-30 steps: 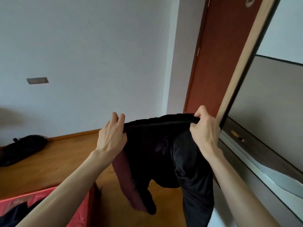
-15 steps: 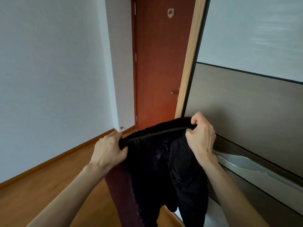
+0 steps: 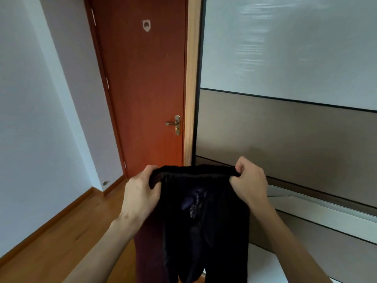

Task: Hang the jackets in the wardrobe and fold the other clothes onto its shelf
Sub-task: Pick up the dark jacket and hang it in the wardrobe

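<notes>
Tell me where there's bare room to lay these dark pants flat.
The wooden floor is bare between the white wall and the red door. A white surface under the wardrobe panel looks bare too. Both hands, left hand and right hand, are occupied holding the pants.

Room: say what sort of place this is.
Probably a bedroom at home: a red-brown door with a brass handle, a sliding wardrobe door, wood floor, and black trousers held up.
</notes>
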A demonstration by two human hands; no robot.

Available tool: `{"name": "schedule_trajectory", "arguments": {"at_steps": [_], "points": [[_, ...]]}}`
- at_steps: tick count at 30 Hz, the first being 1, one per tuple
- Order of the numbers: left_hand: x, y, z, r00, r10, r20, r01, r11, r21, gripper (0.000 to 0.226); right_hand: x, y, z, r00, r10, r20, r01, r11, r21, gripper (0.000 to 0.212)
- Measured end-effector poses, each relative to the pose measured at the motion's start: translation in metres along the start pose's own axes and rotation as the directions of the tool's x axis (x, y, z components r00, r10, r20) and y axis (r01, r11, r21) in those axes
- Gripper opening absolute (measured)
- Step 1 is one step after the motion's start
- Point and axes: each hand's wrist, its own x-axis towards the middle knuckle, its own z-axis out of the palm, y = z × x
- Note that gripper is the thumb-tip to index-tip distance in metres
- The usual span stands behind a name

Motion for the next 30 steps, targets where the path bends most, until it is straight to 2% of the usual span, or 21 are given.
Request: {"name": "schedule_trajectory", "arguments": {"at_steps": [7,9,11,14,15,18,20,24,27,30], "points": [[0.03,0.029,0.017,0.987,0.025,-0.158,-0.047,0.989,-0.14,0.033,0.014,0.031,0.004,0.96,-0.111,0.256,0.123,0.992,-0.029,0.036],[0.037,0.035,0.02,0.987,0.009,-0.159,-0.033,0.989,-0.147,0.03,0.017,0.035,0.009,0.944,-0.174,0.281,0.176,0.984,0.016,0.036],[0.044,0.036,0.023,0.989,0.031,-0.145,-0.044,0.995,-0.087,0.022,0.02,0.036,0.015,0.936,-0.242,0.257,0.213,0.968,0.133,0.039],[0.054,0.027,0.028,0.983,0.183,-0.019,-0.179,0.975,0.128,0.013,0.025,0.03,0.02,0.923,-0.311,0.225,0.23,0.918,0.323,0.041],[0.057,0.022,0.029,0.983,0.176,0.055,-0.182,0.973,0.14,0.016,0.028,0.027,0.022,0.926,-0.313,0.212,0.221,0.903,0.368,0.039],[0.058,0.006,0.028,0.972,0.042,0.229,-0.064,0.994,0.091,0.034,0.035,0.022,0.025,0.954,-0.25,0.167,0.147,0.871,0.469,0.034],[0.056,-0.007,0.027,0.958,0.005,0.288,-0.021,0.999,0.05,0.032,0.043,0.02,0.028,0.964,-0.204,0.168,0.096,0.862,0.498,0.034],[0.06,-0.012,0.028,0.961,0.111,0.252,-0.109,0.994,-0.025,0.009,0.057,0.012,0.03,0.965,-0.209,0.159,0.114,0.878,0.465,0.036],[0.073,-0.014,0.03,0.951,0.218,0.219,-0.229,0.973,0.023,0.025,0.068,0.012,0.026,0.969,-0.2,0.142,0.136,0.92,0.366,0.036],[0.088,-0.02,0.031,0.929,0.316,0.193,-0.322,0.947,0.004,0.026,0.077,0.007,0.018,0.954,-0.238,0.181,0.212,0.966,0.149,0.032]]}}
